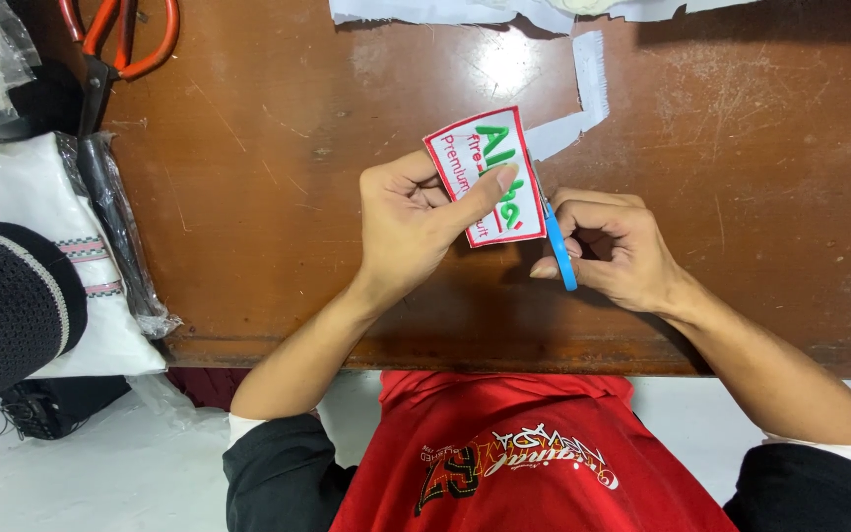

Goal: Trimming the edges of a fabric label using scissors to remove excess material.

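Seen from the head camera, the patch [486, 175] is a white rectangle with a red stitched border, large green lettering and smaller red script across it. The left hand [409, 222] holds it above the surface [278, 158], near the middle of the view; the grip is closed on it, thumb laid across the face and fingers curled behind its left edge. The patch stands tilted, its long axis running from upper left to lower right, the lettering reading along that line and its upper short edge pointing away from the person. Just right of it, the right hand [615, 248] is closed in a narrow grip around small blue-handled snips [557, 243], whose blade end meets the patch's right edge; the blue handle slants down toward the person. A strip of white trimmed cloth [583, 94] runs from the patch's upper right corner and lies on the surface beyond it, with more white cloth [445, 12] at the far edge. At the left edge, clear plastic bags [115, 232] hold folded white cloth [27, 212], and a dark knitted cap [7, 305] lies over them. Orange-handled scissors [110, 49] lie at the far left corner, handles pointing away from the person.
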